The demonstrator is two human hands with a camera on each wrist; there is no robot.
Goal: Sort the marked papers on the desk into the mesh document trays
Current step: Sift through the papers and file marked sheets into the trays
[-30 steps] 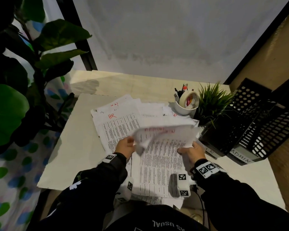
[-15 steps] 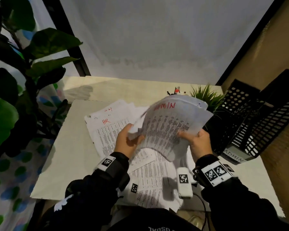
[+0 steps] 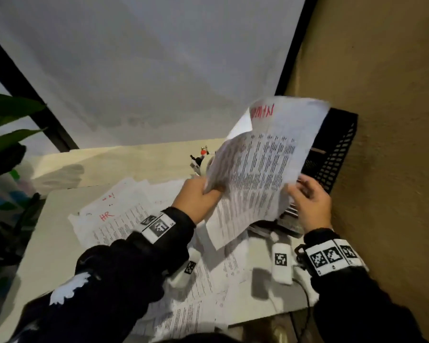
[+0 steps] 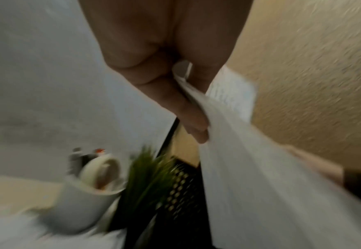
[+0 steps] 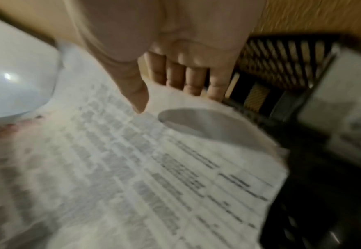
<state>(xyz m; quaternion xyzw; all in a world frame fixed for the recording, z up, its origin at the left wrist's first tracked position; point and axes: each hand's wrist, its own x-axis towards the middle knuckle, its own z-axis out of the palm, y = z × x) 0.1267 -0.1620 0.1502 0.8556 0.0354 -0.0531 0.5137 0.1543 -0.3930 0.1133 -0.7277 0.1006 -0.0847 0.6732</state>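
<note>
A printed sheaf marked ADMIN point(image 3: 261, 154) in red is held up in the air, in front of the black mesh trays point(image 3: 334, 154) at the right wall. My left hand point(image 3: 208, 191) pinches its lower left edge; in the left wrist view the thumb and fingers point(image 4: 188, 118) clamp the ADMIN sheaf point(image 4: 239, 151). My right hand point(image 3: 298, 191) holds the right edge, thumb point(image 5: 136, 91) in front of the ADMIN sheaf point(image 5: 132, 168) and fingers behind. More marked papers lie on the desk, one marked HR point(image 3: 107, 215).
A white cup point(image 4: 85, 198) with pens and a tape roll stands behind the papers, beside a small green plant point(image 4: 147, 176) and the mesh tray point(image 4: 179, 190). A tan wall point(image 3: 382, 144) runs along the right. Large plant leaves point(image 3: 8, 139) hang at the left.
Both hands have lifted the ADMIN sheaf off the desk and carried it up and to the right, in front of the mesh trays. The head view has swung right.
</note>
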